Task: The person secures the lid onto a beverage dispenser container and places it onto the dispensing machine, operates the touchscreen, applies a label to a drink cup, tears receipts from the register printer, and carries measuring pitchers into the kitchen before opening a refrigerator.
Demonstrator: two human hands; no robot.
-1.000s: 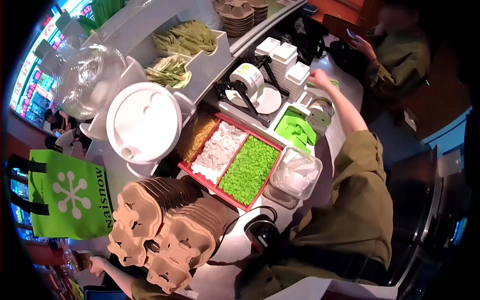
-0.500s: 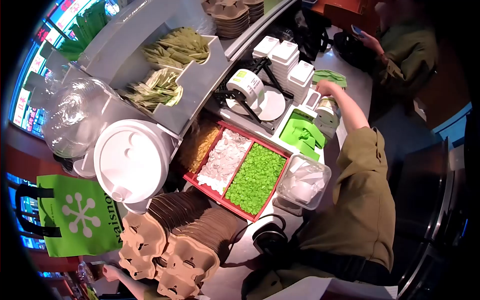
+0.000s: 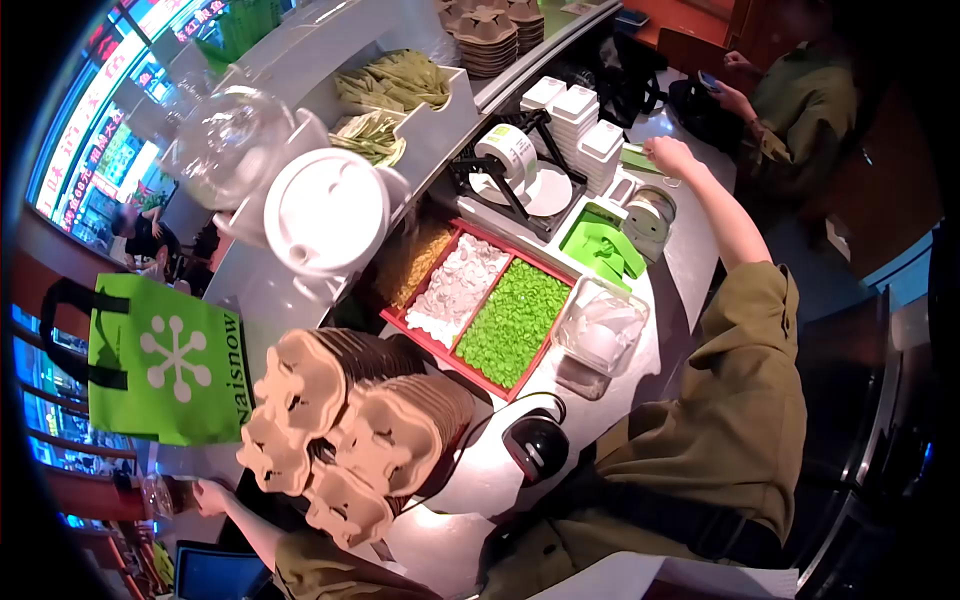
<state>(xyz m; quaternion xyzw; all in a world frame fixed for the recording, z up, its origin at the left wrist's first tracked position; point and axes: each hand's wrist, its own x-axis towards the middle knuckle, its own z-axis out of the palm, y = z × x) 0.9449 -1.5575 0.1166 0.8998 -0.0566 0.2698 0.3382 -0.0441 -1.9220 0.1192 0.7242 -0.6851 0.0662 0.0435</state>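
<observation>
My right hand (image 3: 670, 158) reaches to the far end of the counter. Its fingers close at the edge of a flat green packet (image 3: 636, 160), beside stacked white boxes (image 3: 598, 150) and a round tape-like roll (image 3: 648, 212). Low at the left, my left hand (image 3: 208, 497) is closed around a clear cup (image 3: 165, 495) with something dark in it; the far side of the cup is hard to make out. Brown cardboard cup carriers (image 3: 385, 440) stand stacked between my left arm and the red divided tray (image 3: 480, 310).
Green slips fill a white holder (image 3: 600, 248) near a clear container (image 3: 602, 325). A black scanner-like device (image 3: 537, 445) lies in front. A green bag (image 3: 165, 360) and a white lidded tub (image 3: 327, 212) stand left. Another person (image 3: 805, 110) is across at the right.
The view has shifted, showing more of my left arm with the cup. My right fingers have come to the green packet's near edge, and the packet now looks narrower.
</observation>
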